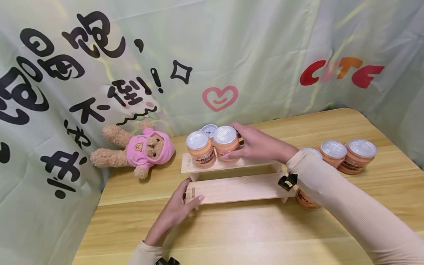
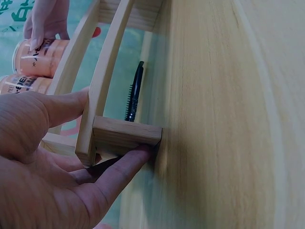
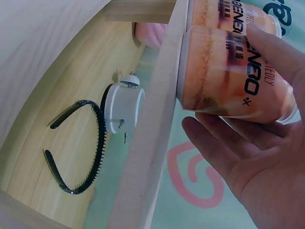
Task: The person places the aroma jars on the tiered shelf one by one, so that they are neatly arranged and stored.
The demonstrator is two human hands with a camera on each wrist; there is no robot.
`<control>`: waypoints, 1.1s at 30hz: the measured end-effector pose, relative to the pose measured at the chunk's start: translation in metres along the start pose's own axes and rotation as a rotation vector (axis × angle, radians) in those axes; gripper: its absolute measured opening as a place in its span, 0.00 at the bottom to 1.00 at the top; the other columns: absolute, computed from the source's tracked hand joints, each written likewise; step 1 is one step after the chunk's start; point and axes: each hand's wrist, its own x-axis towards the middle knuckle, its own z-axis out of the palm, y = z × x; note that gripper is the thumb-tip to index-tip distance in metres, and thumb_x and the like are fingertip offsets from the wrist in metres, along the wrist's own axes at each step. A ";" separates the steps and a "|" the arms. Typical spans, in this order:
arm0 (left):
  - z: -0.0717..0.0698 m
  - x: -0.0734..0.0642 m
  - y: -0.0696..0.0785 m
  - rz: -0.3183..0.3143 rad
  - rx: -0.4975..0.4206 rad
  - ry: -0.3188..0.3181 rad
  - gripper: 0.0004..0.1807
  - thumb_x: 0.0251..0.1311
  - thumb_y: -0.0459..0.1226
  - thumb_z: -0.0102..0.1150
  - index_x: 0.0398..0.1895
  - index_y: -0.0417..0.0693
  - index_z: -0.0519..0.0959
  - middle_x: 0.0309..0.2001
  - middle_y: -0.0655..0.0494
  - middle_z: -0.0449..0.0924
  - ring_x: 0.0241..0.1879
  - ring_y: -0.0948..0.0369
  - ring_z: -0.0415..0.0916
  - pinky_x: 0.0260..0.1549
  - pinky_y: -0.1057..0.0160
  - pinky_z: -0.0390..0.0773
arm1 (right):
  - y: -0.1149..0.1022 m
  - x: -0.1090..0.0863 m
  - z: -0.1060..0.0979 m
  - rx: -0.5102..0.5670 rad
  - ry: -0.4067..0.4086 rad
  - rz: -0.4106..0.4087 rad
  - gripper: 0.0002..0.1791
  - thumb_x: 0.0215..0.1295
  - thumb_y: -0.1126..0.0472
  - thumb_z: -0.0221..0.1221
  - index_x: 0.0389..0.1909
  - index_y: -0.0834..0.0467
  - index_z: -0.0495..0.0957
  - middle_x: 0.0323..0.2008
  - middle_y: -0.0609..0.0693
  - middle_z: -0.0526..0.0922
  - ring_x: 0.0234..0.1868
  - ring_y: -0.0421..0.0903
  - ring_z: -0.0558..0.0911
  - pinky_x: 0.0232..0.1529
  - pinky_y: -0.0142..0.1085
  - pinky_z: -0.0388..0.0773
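An orange plastic jar with a silver foil lid (image 1: 226,143) is grasped in the right hand (image 1: 258,145) on the upper step of the pale two-step wooden rack (image 1: 232,189), touching a like jar (image 1: 200,148). The rack's left end is pinched by the left hand (image 1: 179,209), seemingly to steady it on the table (image 1: 232,235).

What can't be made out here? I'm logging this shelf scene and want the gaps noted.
- Jar beside the two-tier rack: head view, mostly hidden by the right forearm.
- Headband and white alarm clock behind the rack: unseen from the head view, hidden by jars and rack.
- Jar label: right wrist view, cut off by the right hand.
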 end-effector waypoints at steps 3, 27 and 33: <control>0.001 0.000 -0.001 0.007 -0.003 -0.002 0.40 0.64 0.40 0.68 0.76 0.44 0.60 0.68 0.39 0.69 0.67 0.43 0.67 0.67 0.41 0.66 | 0.001 -0.001 -0.001 0.019 0.005 0.020 0.45 0.55 0.51 0.76 0.69 0.62 0.64 0.58 0.52 0.79 0.59 0.46 0.78 0.62 0.44 0.75; -0.004 -0.002 -0.004 0.011 -0.053 -0.034 0.36 0.65 0.36 0.67 0.74 0.46 0.62 0.62 0.42 0.75 0.59 0.46 0.74 0.59 0.46 0.75 | 0.004 -0.097 -0.052 -0.027 0.149 0.086 0.40 0.57 0.57 0.75 0.67 0.61 0.66 0.63 0.58 0.75 0.61 0.60 0.78 0.58 0.55 0.77; -0.009 -0.002 -0.003 0.047 -0.079 -0.072 0.34 0.64 0.33 0.67 0.71 0.41 0.64 0.58 0.38 0.77 0.56 0.45 0.76 0.53 0.53 0.77 | 0.020 -0.139 -0.057 -0.025 0.207 0.106 0.41 0.55 0.62 0.76 0.68 0.60 0.66 0.63 0.58 0.73 0.61 0.49 0.78 0.53 0.29 0.80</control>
